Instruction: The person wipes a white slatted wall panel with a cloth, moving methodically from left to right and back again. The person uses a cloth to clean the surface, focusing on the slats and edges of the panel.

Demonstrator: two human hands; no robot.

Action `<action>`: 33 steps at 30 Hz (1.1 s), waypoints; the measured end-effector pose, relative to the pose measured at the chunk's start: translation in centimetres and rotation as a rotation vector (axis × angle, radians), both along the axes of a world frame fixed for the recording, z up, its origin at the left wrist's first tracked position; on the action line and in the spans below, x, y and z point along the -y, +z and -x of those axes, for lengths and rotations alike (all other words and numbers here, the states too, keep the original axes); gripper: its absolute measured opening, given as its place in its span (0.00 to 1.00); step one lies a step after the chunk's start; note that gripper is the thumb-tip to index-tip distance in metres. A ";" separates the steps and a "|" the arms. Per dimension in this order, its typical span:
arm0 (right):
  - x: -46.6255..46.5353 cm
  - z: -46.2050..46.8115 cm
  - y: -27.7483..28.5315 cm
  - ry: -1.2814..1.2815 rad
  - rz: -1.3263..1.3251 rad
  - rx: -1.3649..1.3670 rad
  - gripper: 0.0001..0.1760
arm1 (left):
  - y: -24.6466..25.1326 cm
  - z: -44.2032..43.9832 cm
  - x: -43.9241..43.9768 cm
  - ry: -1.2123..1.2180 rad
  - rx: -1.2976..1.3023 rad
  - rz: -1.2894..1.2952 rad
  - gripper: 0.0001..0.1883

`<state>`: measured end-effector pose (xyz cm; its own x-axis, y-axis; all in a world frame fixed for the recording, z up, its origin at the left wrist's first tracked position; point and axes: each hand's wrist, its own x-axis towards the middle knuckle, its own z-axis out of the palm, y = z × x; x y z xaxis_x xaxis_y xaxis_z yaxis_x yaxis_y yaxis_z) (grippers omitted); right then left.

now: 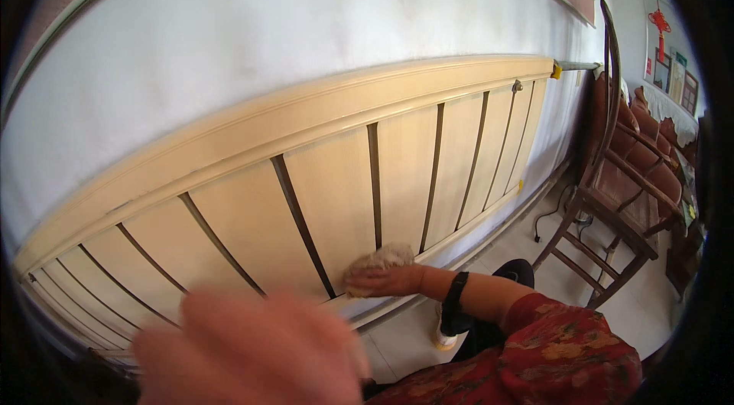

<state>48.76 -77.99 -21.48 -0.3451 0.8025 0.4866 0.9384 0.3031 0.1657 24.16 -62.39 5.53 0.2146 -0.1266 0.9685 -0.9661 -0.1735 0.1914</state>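
Before me, a long cream-coloured wooden slatted panel [327, 175], like a headboard, stands against a white wall. Dark gaps run between its slats. My right hand [381, 281] presses a crumpled beige cloth [383, 259] against the lower part of the slats near the middle. A dark band circles that wrist. My left hand [252, 342] looms large and blurred close to the camera at the bottom, its fingers bent; whether it holds anything cannot be made out.
On the right stands a dark wooden chair [608, 204]. A brown sofa [645, 141] is behind it. A black cable with a plug [538, 237] lies on the tiled floor [493, 253]. A metal rod [576, 66] extends from the panel's far top corner. My shod foot [445, 336] shows below my right arm.
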 end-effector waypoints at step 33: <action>-6.2 1.5 5.4 0.114 -0.118 0.041 0.20 | -33.3 5.0 -15.3 1.184 -1.238 -0.403 0.20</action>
